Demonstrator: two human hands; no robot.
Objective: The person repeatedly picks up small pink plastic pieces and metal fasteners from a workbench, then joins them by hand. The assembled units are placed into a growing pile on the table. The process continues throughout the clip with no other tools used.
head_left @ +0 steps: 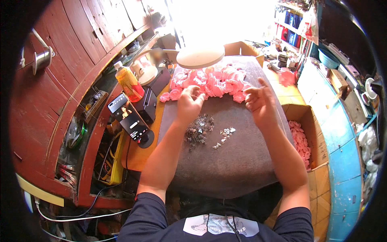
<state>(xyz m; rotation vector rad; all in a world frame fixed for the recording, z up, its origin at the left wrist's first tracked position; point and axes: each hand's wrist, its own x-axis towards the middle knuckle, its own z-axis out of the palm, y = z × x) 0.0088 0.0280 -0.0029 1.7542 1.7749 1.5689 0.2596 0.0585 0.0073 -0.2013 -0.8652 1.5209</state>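
Near: matte grey cloth [225,165] bearing a spiky heap of metallic bits [197,132]. Farther: my left hand [190,105], fingers curled, and right hand [262,105], fingers partly extended; I cannot tell whether either grips anything. Far: ruffled pink flowers [217,85].

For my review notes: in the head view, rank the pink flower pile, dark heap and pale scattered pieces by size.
1. Pink flower pile
2. Dark heap
3. Pale scattered pieces, taken together
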